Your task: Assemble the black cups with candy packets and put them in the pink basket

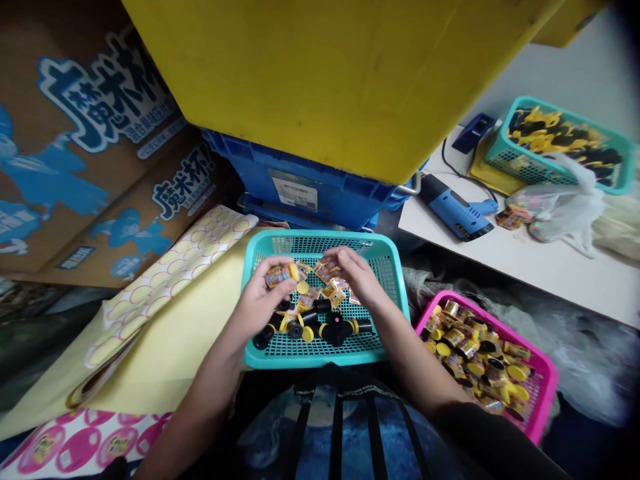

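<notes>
My left hand (265, 293) is closed around a small jar (281, 274) with a yellow cap and a colourful printed wrap, over the left side of a turquoise basket (320, 360). Above the basket's right half, my right hand (353, 270) has its fingers loosely bent and apart, close to clear printed plastic sleeves (334, 291). I see nothing plainly gripped in it, though its fingertips are partly hidden. Black jars (323, 305) with yellow caps lie in the basket's near half, along with a loose yellow cap (303, 287).
A pink basket (543, 393) of wrapped jars stands at right. On the white table (560, 267) are a blue heat gun (455, 208), another turquoise basket (555, 175) and a plastic bag (575, 207). Yellow (320, 87) and blue crates (300, 180) rise ahead; cartons (125, 193) and sticker sheets (170, 287) lie left.
</notes>
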`<state>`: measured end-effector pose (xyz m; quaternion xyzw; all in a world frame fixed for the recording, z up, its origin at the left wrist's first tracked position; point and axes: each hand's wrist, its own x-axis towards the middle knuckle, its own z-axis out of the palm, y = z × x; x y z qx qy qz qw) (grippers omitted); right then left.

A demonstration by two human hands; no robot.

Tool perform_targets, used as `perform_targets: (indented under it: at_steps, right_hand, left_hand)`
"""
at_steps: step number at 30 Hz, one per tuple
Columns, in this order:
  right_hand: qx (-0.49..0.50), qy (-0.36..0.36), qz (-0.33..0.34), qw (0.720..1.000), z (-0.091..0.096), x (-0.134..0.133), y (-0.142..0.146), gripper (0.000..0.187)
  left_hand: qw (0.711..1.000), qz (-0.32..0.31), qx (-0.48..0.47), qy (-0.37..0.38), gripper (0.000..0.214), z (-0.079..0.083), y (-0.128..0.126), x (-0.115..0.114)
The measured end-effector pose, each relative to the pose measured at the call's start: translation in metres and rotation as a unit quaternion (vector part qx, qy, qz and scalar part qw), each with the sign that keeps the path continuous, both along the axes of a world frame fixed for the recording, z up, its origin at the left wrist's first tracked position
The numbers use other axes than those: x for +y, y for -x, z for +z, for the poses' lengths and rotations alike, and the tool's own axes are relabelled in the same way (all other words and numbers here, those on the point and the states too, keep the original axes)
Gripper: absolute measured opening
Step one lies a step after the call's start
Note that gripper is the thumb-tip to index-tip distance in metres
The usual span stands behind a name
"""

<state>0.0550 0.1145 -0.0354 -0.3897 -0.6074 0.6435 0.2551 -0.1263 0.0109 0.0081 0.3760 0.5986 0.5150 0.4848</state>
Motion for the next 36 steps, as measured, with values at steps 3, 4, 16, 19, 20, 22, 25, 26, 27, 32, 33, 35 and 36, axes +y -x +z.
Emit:
perform_targets:
  at_steps: [3,4,16,19,20,22,25,26,27,32,33,35,36]
  right_hand:
    - [-0.296,-0.145,-0.037,0.943,-0.018,0.016,-0.014,0.023]
    - [-0.347,-0.159,-0.029,0.924,-0.025,0.018,-0.015,0.019]
    - [-0.473,-0.252,0.023,0.844,-0.042,0.019,-0.001,0.02]
    - [-0.472,-0.276,0.046,0.836,-0.029,0.018,-0.007,0.026]
    - [-0.466,-0.288,0.053,0.835,-0.021,0.017,-0.008,0.027]
    - [-0.418,-0.333,0.081,0.841,-0.004,0.015,-0.007,0.027]
    - [-0.272,-0.397,0.119,0.869,0.026,0.011,0.0,0.022]
    - [-0.22,-0.39,0.111,0.887,0.033,0.009,0.003,0.021]
    - [-0.173,-0.36,0.093,0.912,0.038,0.007,0.007,0.021]
    - [0.004,-0.101,0.035,0.994,0.037,-0.005,0.027,0.025]
    - [-0.001,-0.091,0.032,0.995,0.034,-0.007,0.03,0.026]
    - [-0.042,-0.116,0.02,0.992,0.032,-0.011,0.035,0.03]
    - [-0.062,-0.133,0.015,0.989,0.031,-0.013,0.037,0.033]
  left_hand:
    - [0.996,0.005,0.087,-0.015,0.03,-0.007,0.016,0.004]
    - [0.993,-0.001,0.118,-0.017,0.029,-0.011,0.02,0.006]
    - [0.904,-0.087,0.418,-0.011,0.046,-0.034,0.016,0.027]
    - [0.913,-0.092,0.395,-0.037,0.026,-0.028,0.012,0.027]
    - [0.921,-0.089,0.376,-0.046,0.022,-0.025,0.01,0.028]
    - [0.94,-0.077,0.326,-0.056,0.019,-0.02,0.004,0.03]
    - [0.974,-0.059,0.214,-0.051,0.029,-0.012,-0.005,0.033]
    - [0.983,-0.047,0.17,-0.05,0.031,-0.009,-0.007,0.034]
    - [0.99,-0.028,0.129,-0.052,0.03,-0.006,-0.009,0.035]
    - [0.995,0.082,-0.034,-0.046,0.031,0.001,-0.006,0.031]
    - [0.994,0.082,-0.06,-0.036,0.034,0.001,-0.005,0.028]
    - [0.992,0.081,-0.092,-0.026,0.042,-0.001,-0.001,0.023]
    - [0.991,0.086,-0.096,-0.027,0.046,-0.002,0.002,0.021]
